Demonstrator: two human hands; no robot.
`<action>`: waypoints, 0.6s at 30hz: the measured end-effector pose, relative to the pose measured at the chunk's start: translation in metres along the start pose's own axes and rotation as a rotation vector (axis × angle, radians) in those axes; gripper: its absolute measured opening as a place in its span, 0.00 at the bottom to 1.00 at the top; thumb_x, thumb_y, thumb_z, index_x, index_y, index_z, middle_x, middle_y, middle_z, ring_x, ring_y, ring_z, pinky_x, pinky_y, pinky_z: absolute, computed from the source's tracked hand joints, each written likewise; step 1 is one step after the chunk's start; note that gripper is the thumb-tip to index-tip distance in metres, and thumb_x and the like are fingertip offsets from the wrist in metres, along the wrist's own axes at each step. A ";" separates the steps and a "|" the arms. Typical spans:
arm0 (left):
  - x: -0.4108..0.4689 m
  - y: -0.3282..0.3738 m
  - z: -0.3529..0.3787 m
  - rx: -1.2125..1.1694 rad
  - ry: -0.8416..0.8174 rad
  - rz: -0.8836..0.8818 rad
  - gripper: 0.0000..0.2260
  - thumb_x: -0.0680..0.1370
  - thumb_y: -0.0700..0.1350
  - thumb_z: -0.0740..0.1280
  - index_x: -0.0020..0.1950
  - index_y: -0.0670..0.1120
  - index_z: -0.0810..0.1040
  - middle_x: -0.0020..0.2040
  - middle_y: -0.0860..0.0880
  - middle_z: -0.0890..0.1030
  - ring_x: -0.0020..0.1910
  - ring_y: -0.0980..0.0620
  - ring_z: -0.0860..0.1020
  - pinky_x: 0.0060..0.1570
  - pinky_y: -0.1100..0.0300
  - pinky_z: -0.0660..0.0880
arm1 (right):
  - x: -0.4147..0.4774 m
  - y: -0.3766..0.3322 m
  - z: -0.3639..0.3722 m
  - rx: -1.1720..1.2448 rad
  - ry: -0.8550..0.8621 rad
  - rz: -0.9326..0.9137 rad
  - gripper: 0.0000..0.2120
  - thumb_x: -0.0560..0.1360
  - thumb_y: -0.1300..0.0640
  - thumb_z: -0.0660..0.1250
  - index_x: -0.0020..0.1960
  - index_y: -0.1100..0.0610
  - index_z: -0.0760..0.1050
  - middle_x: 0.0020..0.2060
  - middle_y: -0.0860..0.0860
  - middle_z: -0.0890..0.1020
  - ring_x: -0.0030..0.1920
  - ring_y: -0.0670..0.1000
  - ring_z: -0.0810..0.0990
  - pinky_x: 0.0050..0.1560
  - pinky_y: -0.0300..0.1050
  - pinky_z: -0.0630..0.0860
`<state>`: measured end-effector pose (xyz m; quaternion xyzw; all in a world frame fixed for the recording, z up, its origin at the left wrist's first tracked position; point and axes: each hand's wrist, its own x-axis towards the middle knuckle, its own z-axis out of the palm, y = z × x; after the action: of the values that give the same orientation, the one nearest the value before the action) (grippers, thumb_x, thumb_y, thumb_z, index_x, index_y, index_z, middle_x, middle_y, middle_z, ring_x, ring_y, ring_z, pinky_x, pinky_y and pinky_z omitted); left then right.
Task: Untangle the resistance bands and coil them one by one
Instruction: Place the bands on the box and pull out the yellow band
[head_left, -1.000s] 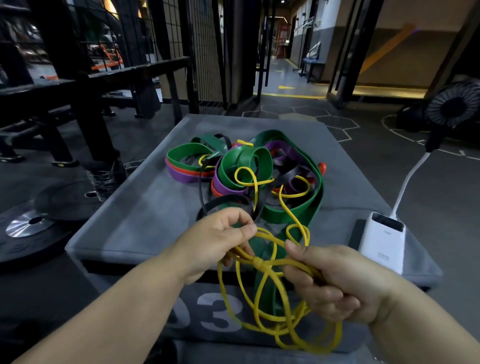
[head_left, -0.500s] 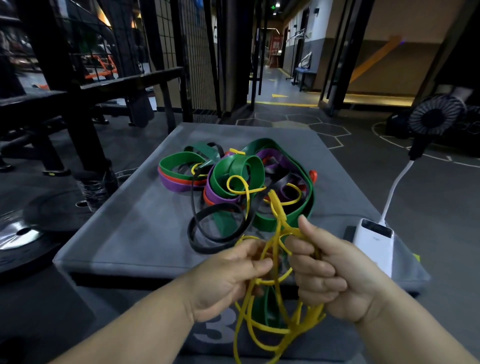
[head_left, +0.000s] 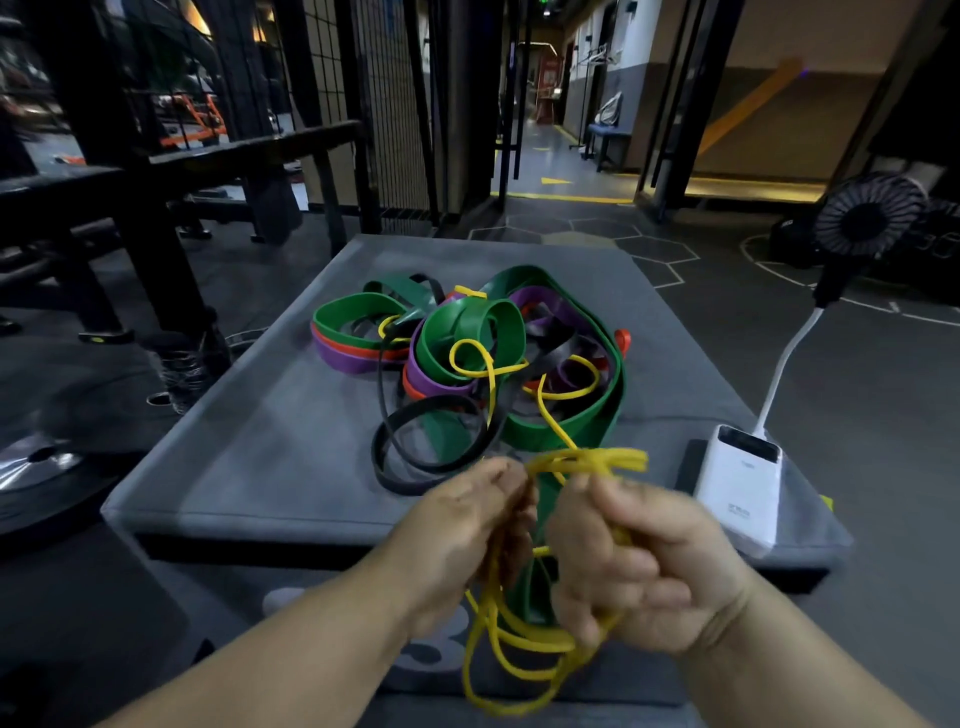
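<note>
Landmark: the grey padded box (head_left: 260, 441); every place below is given from it.
Left hand (head_left: 467, 525): over the box's near edge, with fingers curled and pinching yellow strands. It is blurred, so the exact grip is unclear.
Right hand (head_left: 639, 566): just beside the left, fisted round a bunch of the same strands.
Yellow band (head_left: 587, 460): a folded bundle sticks out above the right fist and loops hang in front of the box's near face. One strand runs up from the hands and back into the pile.
Pile (head_left: 467, 332): green, purple, orange and black bands knotted together at the box's middle and far part. A black band (head_left: 415, 457) lies nearest the hands.
Just changed: a second ago the hands were apart with a knot of yellow between them. Now they are closed up knuckle to knuckle and the yellow is bunched.
Meaning: probably gathering slack rather than a finished coil. The yellow is not yet free of the pile, and no band looks coiled and set aside.
Edges: the hanging loops fall below the near edge, and a wide green band drapes over it too.
Open room: bare grey surface on the box's left half. On its near right corner sits a white power bank (head_left: 737, 483), with a cable leading up to a fan (head_left: 867, 218).
</note>
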<state>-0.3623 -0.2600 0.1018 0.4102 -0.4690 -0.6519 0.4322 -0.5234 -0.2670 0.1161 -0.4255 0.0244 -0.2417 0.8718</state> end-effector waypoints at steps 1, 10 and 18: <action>-0.001 -0.003 0.002 0.018 -0.023 -0.003 0.13 0.79 0.49 0.64 0.52 0.38 0.75 0.38 0.41 0.73 0.34 0.46 0.71 0.33 0.59 0.67 | 0.000 -0.003 0.002 0.000 -0.011 -0.077 0.14 0.82 0.53 0.58 0.54 0.60 0.80 0.28 0.47 0.66 0.21 0.43 0.64 0.58 0.48 0.77; -0.001 0.010 0.008 -0.263 0.047 -0.110 0.10 0.80 0.47 0.60 0.44 0.43 0.74 0.33 0.43 0.66 0.30 0.53 0.64 0.29 0.61 0.63 | -0.005 -0.007 0.000 -0.096 0.013 -0.216 0.36 0.78 0.63 0.64 0.80 0.54 0.50 0.32 0.54 0.69 0.26 0.47 0.71 0.43 0.46 0.76; -0.005 -0.009 0.004 0.365 -0.183 -0.043 0.05 0.82 0.41 0.61 0.47 0.44 0.74 0.35 0.50 0.80 0.37 0.53 0.78 0.44 0.60 0.77 | -0.008 -0.041 -0.001 0.035 0.221 -0.427 0.24 0.80 0.56 0.61 0.74 0.56 0.60 0.31 0.52 0.75 0.20 0.44 0.63 0.22 0.35 0.63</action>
<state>-0.3664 -0.2521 0.0949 0.4305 -0.6077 -0.6000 0.2921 -0.5474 -0.2855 0.1451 -0.3767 0.0251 -0.4661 0.8001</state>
